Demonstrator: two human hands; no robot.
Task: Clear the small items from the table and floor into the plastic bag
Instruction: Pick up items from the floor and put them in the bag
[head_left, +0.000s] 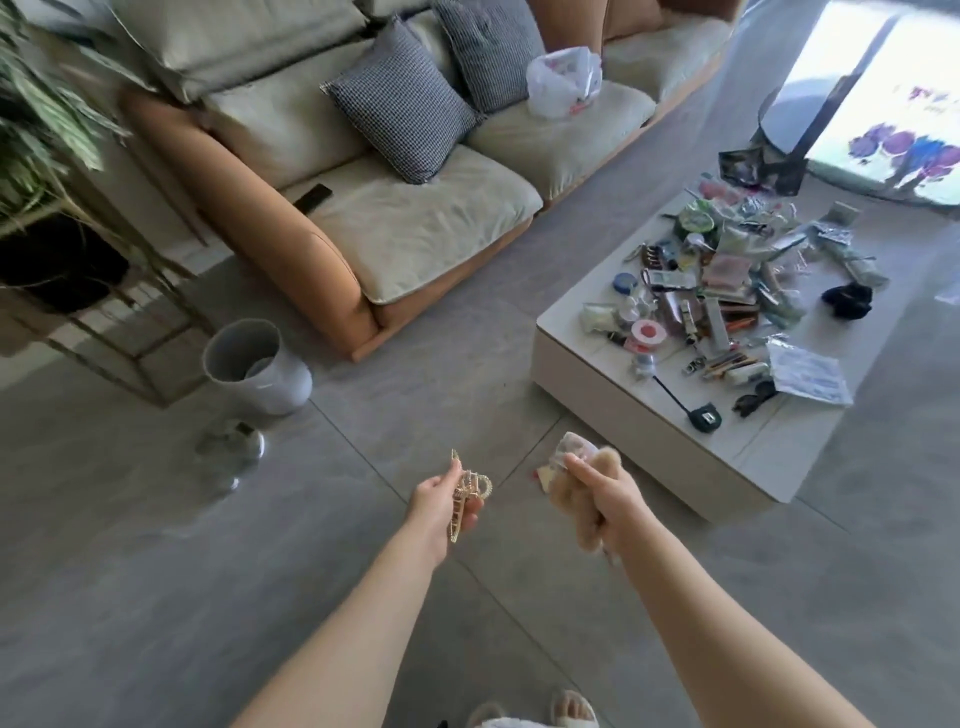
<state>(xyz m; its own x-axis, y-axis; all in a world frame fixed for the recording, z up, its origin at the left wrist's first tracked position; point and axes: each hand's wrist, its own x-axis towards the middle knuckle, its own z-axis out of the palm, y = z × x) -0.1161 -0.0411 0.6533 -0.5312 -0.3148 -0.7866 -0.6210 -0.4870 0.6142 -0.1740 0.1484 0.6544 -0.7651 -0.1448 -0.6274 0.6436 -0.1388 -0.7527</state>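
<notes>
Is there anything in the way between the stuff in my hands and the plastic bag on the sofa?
Nothing visible. Open floor runs from your left hand and right hand to the sofa, where the plastic bag sits.

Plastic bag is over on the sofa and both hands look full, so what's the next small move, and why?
Probably step toward the sofa and carry both handfuls to the plastic bag. The left hand holds a gold hair clip, the right hand a fuzzy beige item, so neither can pick up more, and the bag sits out of reach.
</notes>
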